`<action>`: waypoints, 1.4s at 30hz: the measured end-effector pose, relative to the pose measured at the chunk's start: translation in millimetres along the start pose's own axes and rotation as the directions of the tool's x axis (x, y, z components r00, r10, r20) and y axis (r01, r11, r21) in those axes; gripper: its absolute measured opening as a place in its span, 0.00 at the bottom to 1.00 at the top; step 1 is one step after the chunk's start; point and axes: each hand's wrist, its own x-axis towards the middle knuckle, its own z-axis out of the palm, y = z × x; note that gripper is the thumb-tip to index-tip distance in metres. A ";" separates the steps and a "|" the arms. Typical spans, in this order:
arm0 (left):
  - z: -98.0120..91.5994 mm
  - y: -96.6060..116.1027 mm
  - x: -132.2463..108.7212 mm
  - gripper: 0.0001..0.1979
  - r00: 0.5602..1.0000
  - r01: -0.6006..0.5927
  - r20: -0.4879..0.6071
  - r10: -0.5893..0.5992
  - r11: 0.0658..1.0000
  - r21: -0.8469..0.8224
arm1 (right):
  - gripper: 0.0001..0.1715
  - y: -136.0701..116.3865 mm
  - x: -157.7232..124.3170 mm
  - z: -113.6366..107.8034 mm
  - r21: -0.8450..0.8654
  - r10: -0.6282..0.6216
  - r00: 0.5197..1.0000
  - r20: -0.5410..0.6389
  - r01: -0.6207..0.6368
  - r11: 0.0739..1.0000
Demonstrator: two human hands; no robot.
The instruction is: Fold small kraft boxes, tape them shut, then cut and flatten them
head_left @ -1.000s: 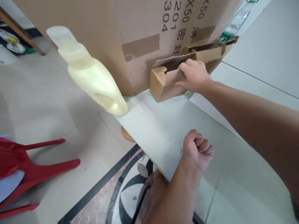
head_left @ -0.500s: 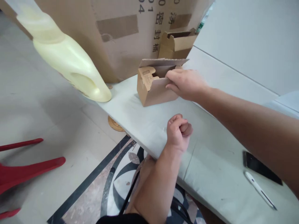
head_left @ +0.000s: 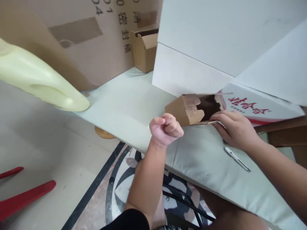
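Note:
My left hand [head_left: 166, 129] is closed in a fist over the padded, pale cloth-covered surface [head_left: 124, 108]. Whatever it might hold is hidden by the curled fingers. My right hand [head_left: 236, 129] grips the near edge of a small brown cardboard box [head_left: 178, 111], thumb outside and fingers at the opening. The box is tilted, its top open with notched flaps, and its inside looks dark. Just below my right hand lies a white pen [head_left: 237, 159].
A second small open carton [head_left: 145, 52] stands against a large cardboard box [head_left: 79, 60] at the back. White panels [head_left: 192, 68] and a white box with red lettering [head_left: 261, 105] are at the right. A pale yellow bottle-shaped object [head_left: 43, 80] juts in from the left. Red legs [head_left: 31, 195] show at lower left.
My right hand has carried the small cardboard box to the right and nearer, tilting it. My left hand stays in a fist. The view has turned right.

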 end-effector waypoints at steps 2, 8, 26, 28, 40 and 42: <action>7.7 -5.4 1.1 0.30 0.998 -0.068 0.004 0.068 0.997 0.043 | 0.08 -4.4 -24.9 -15.9 -0.032 0.000 1.000 -0.022 -0.001 0.999; 24.4 -35.8 20.3 0.25 0.910 -0.409 0.196 0.365 0.870 0.277 | 0.09 -23.4 -86.9 -41.8 -0.072 -0.001 0.979 -0.202 -0.014 0.997; 23.5 -88.7 56.7 0.26 0.719 -0.680 0.616 0.323 0.142 0.719 | 0.25 7.2 -152.8 70.8 0.798 0.845 0.339 -0.414 -0.313 0.516; 21.5 -88.7 58.1 0.24 0.703 -0.685 0.624 0.340 0.091 0.722 | 0.27 4.0 -151.0 74.2 0.837 0.874 0.304 -0.380 -0.290 0.465; 13.5 -82.3 59.2 0.05 0.789 -0.521 0.544 0.286 -0.157 0.839 | 0.23 16.2 -170.6 82.5 0.740 0.726 0.576 -0.376 -0.285 0.610; 7.6 -82.8 65.2 0.10 0.806 -0.492 0.502 0.315 -0.116 0.863 | 0.32 24.0 -180.3 92.0 0.760 0.683 0.659 -0.317 -0.254 0.598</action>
